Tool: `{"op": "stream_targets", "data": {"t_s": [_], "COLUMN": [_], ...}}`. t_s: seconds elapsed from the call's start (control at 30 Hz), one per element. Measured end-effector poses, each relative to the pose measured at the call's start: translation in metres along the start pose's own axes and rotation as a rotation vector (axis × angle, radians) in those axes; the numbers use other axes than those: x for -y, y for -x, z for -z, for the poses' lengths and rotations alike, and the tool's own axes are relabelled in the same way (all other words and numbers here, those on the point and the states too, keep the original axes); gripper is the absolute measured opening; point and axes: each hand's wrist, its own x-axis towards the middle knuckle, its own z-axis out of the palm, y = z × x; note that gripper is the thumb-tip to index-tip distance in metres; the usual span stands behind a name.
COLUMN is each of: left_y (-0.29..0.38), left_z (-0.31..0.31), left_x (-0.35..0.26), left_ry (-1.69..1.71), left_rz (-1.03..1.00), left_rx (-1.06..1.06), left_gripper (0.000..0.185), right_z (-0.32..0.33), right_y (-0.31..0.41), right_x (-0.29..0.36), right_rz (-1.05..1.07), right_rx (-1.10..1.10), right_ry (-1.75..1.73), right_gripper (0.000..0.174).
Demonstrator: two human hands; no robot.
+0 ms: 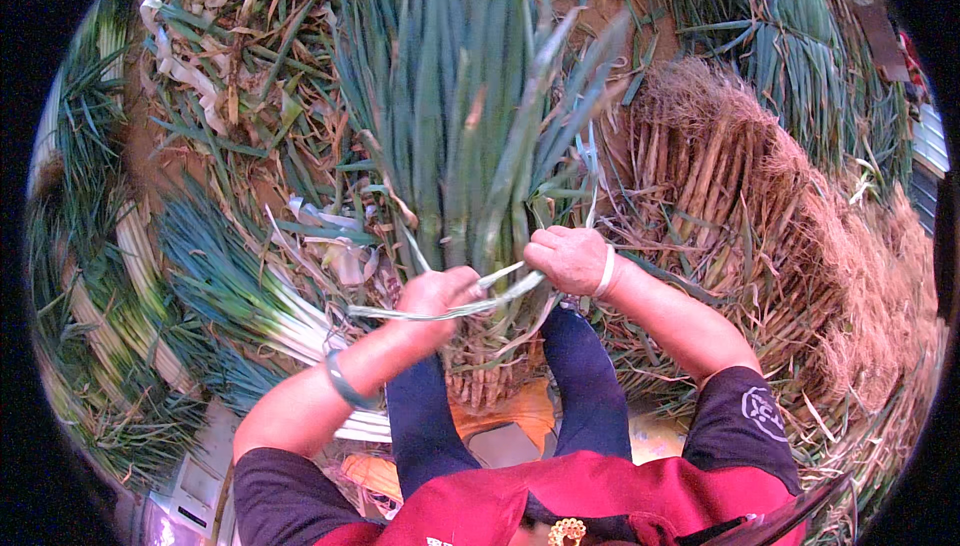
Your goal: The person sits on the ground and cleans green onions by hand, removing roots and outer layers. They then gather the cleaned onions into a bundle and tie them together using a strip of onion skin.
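Observation:
A big bundle of green onions (461, 133) stands between the knees, its green leaves pointing away and its lower ends near the feet. Across its near side, both hands grip a pale green tie strand (491, 302), which looks like twisted leaf or twine. My left hand (435, 294), with a dark bangle on the wrist, is closed on it at the bundle's left. At the right, my right hand (566, 257), with a white band on the wrist, is closed on the strand's other part. A loose end reaches left past my left forearm.
Cleaned green onions with white stems (289, 321) lie at the left, with more piles farther left. Leaf scraps (247, 73) cover the ground at upper left. Untrimmed onions with brown roots (720, 163) are heaped at the right. A digital scale (191, 501) stands at lower left.

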Motion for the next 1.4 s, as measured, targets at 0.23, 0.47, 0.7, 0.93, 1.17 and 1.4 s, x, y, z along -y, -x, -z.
{"op": "stream_targets", "data": {"t_s": [0.23,0.47,0.7,0.93,1.17,1.4], "left_y": [0.071,0.128,0.204,0.472,0.649,0.465], "left_z": [0.071,0.053,0.016,-0.049,-0.020,-0.061], "left_x": [-0.002,0.009,-0.042,-0.006,0.144,0.256], "left_ry": [-0.083,0.747,1.597,0.148,-0.682,-0.212], "left_rz": [0.422,0.614,0.390,0.877,1.224,0.724], "left_rx": [0.024,-0.446,-0.549,-0.695,-0.106,-0.524], "left_gripper": [0.011,0.016,0.015,0.017,0.016,0.029], "right_z": [0.009,-0.049,-0.030,-0.008,-0.005,-0.106], "right_y": [0.071,0.171,0.173,0.236,0.334,0.301], "right_x": [-0.090,-0.048,0.042,0.043,0.138,0.245], "right_rz": [-0.571,-1.070,-0.875,-1.049,-1.329,-1.198], "right_rx": [0.525,0.037,0.334,0.692,0.514,0.316], "right_ry": [0.100,-0.031,-0.315,-0.077,-0.105,-0.252], "right_gripper": [0.014,0.020,0.020,0.023,0.031,0.031]}}
